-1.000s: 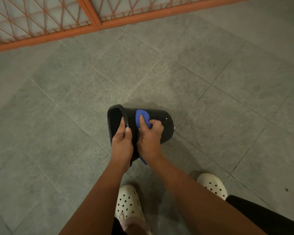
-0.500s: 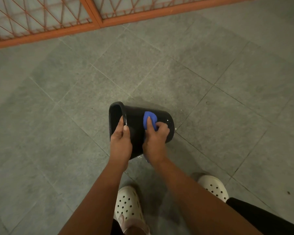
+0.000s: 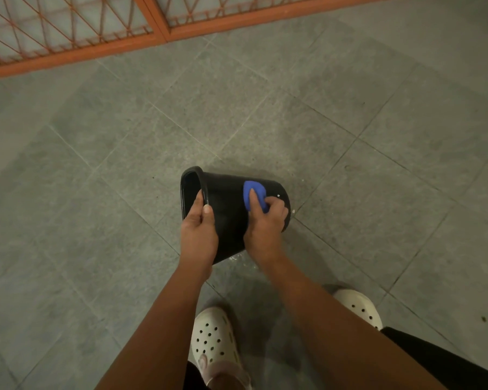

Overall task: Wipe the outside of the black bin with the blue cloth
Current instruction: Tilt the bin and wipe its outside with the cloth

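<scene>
The black bin is tipped on its side above the tiled floor, mouth facing left, base to the right. My left hand grips its rim, thumb on the outside and fingers hidden inside. My right hand presses the bunched blue cloth against the bin's outer wall near the base. Part of the cloth is hidden under my fingers.
Grey floor tiles spread all around. An orange metal gate with lattice bars runs along the top edge. My two white perforated clogs stand just below the bin. Small white specks lie on the floor by the bin's base.
My right hand has slid the blue cloth along the bin's wall from near the rim toward the base. The left hand has kept its grip on the rim.
</scene>
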`<state>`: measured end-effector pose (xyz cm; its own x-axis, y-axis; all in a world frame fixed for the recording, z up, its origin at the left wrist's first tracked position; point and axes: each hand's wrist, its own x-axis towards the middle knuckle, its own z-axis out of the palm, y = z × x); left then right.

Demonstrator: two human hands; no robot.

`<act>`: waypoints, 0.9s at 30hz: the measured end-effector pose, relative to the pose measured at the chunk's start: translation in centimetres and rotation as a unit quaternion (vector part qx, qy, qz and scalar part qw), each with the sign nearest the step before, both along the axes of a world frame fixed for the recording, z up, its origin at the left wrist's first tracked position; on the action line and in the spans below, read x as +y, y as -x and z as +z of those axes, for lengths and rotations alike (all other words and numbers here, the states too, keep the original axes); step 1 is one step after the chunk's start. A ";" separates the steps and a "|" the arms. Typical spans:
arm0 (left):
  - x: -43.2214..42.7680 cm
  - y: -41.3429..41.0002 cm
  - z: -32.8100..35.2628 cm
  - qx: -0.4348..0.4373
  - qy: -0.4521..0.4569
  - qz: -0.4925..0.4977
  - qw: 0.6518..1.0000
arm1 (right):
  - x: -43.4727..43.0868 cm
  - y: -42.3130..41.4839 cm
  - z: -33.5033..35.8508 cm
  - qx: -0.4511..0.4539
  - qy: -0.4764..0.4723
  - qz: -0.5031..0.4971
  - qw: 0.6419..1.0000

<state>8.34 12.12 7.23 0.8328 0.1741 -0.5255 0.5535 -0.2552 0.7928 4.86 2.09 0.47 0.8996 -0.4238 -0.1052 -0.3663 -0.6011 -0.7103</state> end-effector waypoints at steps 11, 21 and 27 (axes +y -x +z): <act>0.0 0.3 -0.1 -0.003 0.007 0.030 1.000 | -4.9 -0.9 -3.4 0.140 -0.063 -0.087 0.984; 0.0 0.2 0.6 0.011 0.000 0.018 1.000 | -5.0 0.6 -4.8 0.180 0.017 -0.072 0.981; -0.2 0.2 1.1 0.011 -0.017 0.020 1.000 | -6.1 0.6 -4.6 0.154 0.047 0.037 0.986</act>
<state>8.11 11.91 8.28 0.8130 0.2255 -0.5368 0.5812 -0.2598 0.7712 4.24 -3.97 -4.10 0.8597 -0.3788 -0.3426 -0.5089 -0.6921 -0.5119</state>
